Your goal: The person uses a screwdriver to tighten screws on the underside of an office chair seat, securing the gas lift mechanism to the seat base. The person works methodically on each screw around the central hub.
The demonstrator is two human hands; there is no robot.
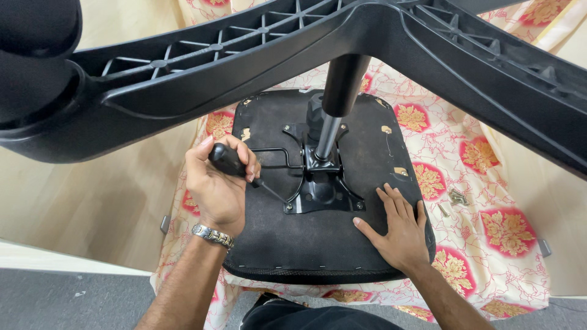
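Nearest the camera: right hand [400, 229], flat and open on the upturned seat [293, 244]. Left hand [217, 183] closed round a screwdriver [235, 165], tip at the black plate [324, 192]. Beyond: loose screws [455, 197] on floral cloth [489, 244]; chair base [257, 49] overhead.

Your left hand [217, 186] grips a screwdriver [235, 166] with a smooth, slightly glossy black plastic handle. Your right hand [397, 229] presses on matt, rough black fabric covering the seat underside [293, 238]. The mounting plate [321, 186] is black painted metal, the gas cylinder [328, 137] shiny steel. The chair base [244, 55] is matt ribbed plastic. Printed cloth [483, 177] lies over pale, smooth wood [92, 195].
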